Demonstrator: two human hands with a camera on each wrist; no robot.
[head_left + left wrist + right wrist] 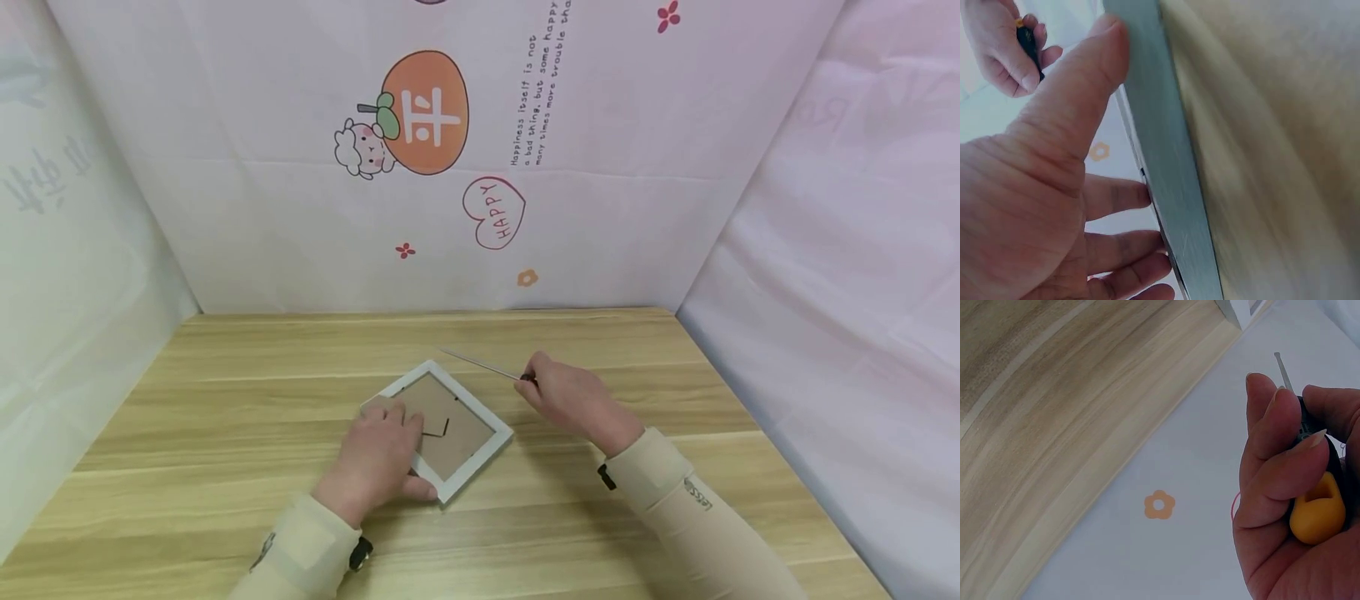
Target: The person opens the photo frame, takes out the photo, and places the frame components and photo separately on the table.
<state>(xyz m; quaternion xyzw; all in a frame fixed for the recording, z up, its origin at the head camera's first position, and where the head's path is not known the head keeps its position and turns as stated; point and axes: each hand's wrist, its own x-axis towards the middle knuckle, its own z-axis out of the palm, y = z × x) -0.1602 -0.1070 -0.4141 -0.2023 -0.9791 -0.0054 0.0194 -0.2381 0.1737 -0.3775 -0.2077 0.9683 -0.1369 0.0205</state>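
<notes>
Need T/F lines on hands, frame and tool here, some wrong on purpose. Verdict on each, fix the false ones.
1. The right hand grips a screwdriver. True.
2. The left hand touches nothing. False: it rests on the white frame.
3. A black angled line shows on the brown panel inside the frame. True.
4. The screwdriver's tip presses on the panel. False: the right wrist view shows it free, apart from the frame.
5. The screwdriver's handle is plain red. False: it is black and yellow.
</notes>
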